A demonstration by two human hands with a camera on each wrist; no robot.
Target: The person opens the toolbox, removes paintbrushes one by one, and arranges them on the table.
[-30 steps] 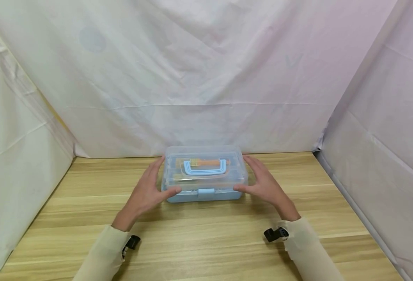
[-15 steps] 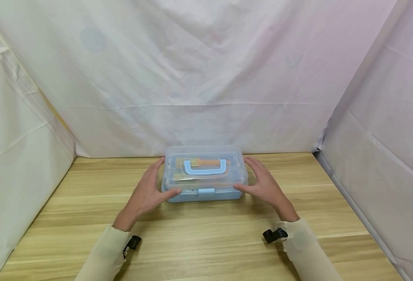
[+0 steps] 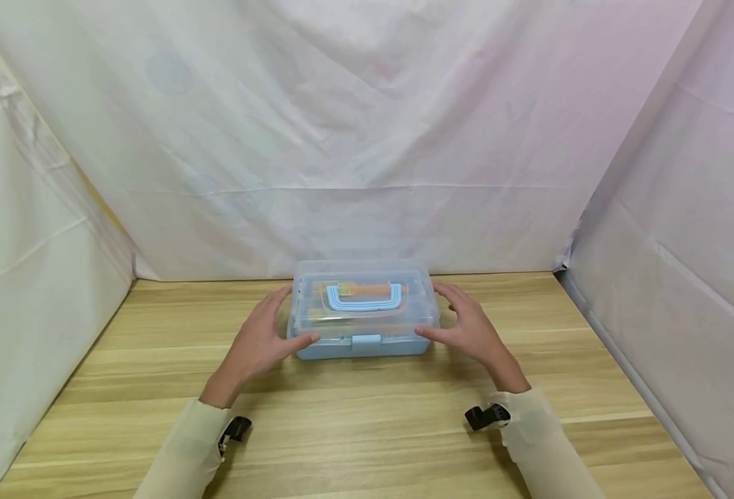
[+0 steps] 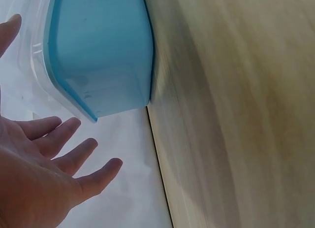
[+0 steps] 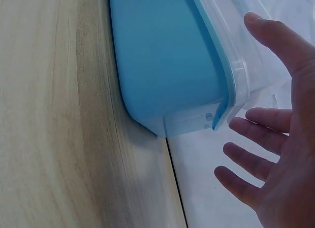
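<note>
A light-blue storage box point(image 3: 398, 346) with a clear lid point(image 3: 367, 322) and a blue carry handle point(image 3: 364, 303) sits on the table, its front latch point(image 3: 367, 344) facing me. Through the lid shows a brush point(image 3: 367, 288) with an orange handle. My left hand point(image 3: 259, 343) is spread at the box's left side, thumb by the front corner. On the other side my right hand point(image 3: 469, 329) mirrors it. Both wrist views show the fingers of the left hand point(image 4: 44, 164) and right hand point(image 5: 275, 139) extended and spread beside the blue base, holding nothing.
The wood-grain table point(image 3: 367, 430) ends just behind the box at a hanging white cloth point(image 3: 367, 138). More white cloth point(image 3: 685, 242) closes off the right side, and another sheet point(image 3: 30, 229) the left. Small black cameras point(image 3: 486, 417) sit at both cuffs.
The box stays in place. The fingers of both hands have shifted slightly toward me along its sides, and the right fingers have spread a little.
</note>
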